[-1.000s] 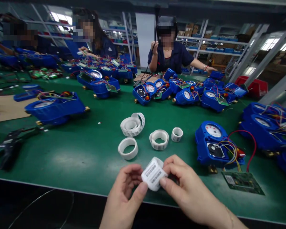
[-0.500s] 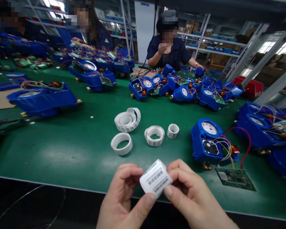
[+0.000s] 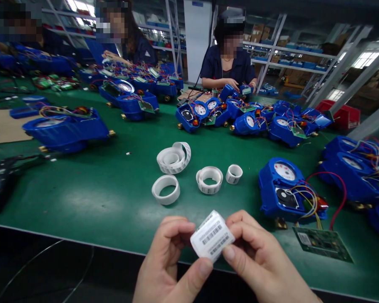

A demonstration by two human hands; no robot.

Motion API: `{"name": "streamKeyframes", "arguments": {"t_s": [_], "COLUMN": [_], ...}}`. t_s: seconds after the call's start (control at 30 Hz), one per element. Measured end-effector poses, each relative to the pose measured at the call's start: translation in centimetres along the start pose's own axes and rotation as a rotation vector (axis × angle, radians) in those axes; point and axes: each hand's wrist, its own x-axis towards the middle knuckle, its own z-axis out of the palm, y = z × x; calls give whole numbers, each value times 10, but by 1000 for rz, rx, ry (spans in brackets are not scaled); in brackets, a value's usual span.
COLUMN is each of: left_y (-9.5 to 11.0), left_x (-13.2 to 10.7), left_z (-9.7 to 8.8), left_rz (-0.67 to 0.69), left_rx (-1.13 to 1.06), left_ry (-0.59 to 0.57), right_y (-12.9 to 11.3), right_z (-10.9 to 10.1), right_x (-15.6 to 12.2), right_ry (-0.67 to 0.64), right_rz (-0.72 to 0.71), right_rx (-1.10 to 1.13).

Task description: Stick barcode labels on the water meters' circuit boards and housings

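Between my two hands, over the table's front edge, is a small roll of white barcode labels [image 3: 212, 236]. My left hand [image 3: 173, 256] grips its left side, thumb below and fingers behind. My right hand [image 3: 255, 252] pinches its right end between thumb and fingers. Printed barcodes face me. Beyond my hands lie other label rolls: a loosely unwound one [image 3: 173, 158], a plain-looking ring [image 3: 166, 190], a wound roll [image 3: 209, 180] and a small one [image 3: 234, 174]. Right of them sits a blue water meter [image 3: 284, 189], its housing uncovered, wired to a green circuit board [image 3: 322, 244].
More blue meters stand at the left [image 3: 66, 130], across the middle [image 3: 192, 113] and at the right edge [image 3: 356, 164]. A black tool [image 3: 6, 176] lies at the left on the green table [image 3: 97, 185]. A co-worker [image 3: 227, 63] sits opposite; others are at far left.
The whole view has shifted slightly, so things appear farther right. My grip on the label roll looks the same. The co-worker opposite has lowered a raised hand to the meters.
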Motion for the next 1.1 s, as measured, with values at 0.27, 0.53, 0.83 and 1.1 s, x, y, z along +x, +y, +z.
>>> {"name": "streamKeyframes", "arguments": {"t_s": [0.27,0.53,0.83,1.1], "left_y": [-2,-23,-42,-8], "left_x": [-1,50,77,24], "left_z": [0,-69,-90,-37], "left_rz": [67,363,460,229], "left_rx": [75,991,1187,699], "left_ry": [9,180,112,179], "right_y": [2,25,25,17], "right_z": [1,43,22,3], "right_x": [3,39,80,78], "right_ry": [2,-8,190,263], "right_rz": [-58,-170,-182,-90], "right_rx": [-144,-896,-1010,-884]}}
